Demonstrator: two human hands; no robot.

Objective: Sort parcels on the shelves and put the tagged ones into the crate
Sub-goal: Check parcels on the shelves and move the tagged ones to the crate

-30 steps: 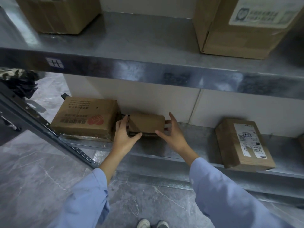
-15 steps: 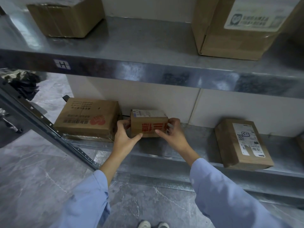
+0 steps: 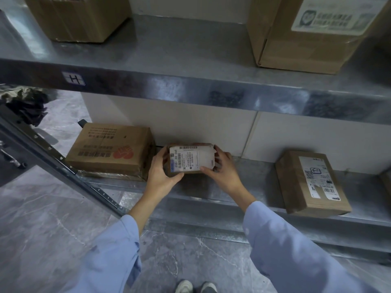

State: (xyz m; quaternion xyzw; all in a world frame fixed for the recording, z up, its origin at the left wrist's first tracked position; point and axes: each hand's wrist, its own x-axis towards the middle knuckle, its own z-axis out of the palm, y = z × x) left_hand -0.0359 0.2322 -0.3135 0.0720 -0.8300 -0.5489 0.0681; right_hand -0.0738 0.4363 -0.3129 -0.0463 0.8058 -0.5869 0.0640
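A small brown parcel (image 3: 190, 158) sits between both my hands just above the lower metal shelf (image 3: 249, 187). Its white shipping label with barcodes faces me. My left hand (image 3: 161, 173) grips its left end, thumb under the front edge. My right hand (image 3: 222, 169) grips its right end, thumb on the label's lower corner. A wide brown box with a red logo (image 3: 110, 151) lies to the left on the same shelf. A labelled box (image 3: 311, 182) lies to the right. No crate is in view.
The upper shelf (image 3: 190, 66), marked H, carries a brown box (image 3: 78, 17) at the left and a large labelled box (image 3: 306, 32) at the right. A slanted metal upright (image 3: 55, 161) crosses the left side. Grey marble floor and my shoes (image 3: 195, 287) are below.
The small parcel has been turned in my hands: first a plain brown face, then a red-printed side, now the white label faces me. Both hands stayed on its ends.
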